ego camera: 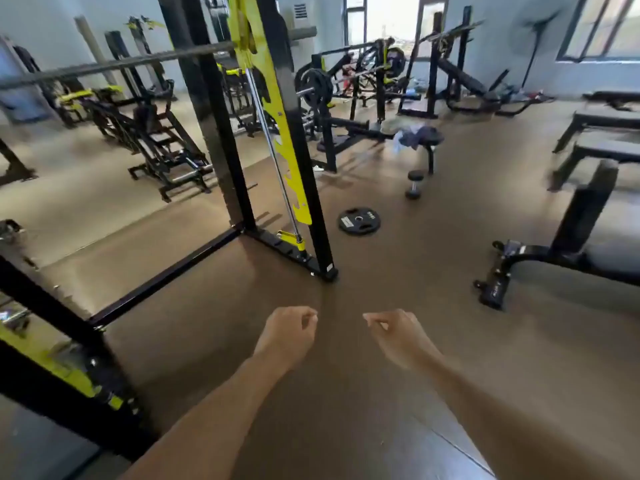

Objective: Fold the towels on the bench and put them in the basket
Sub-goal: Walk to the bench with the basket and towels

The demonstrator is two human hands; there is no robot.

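Note:
A crumpled pile of blue and grey towels (pixel 410 138) lies on the end of a black bench (pixel 434 136) far ahead, right of centre. My left hand (pixel 289 332) and my right hand (pixel 398 336) are held out low over the brown floor, well short of the bench. Both hands are loosely curled, fingers bent inward, and hold nothing. No basket is in view.
A black and yellow rack (pixel 277 140) stands ahead on the left, its base frame running across the floor. A weight plate (pixel 359 221) and a dumbbell (pixel 414 183) lie on the floor before the bench. More black benches (pixel 585 216) stand at right.

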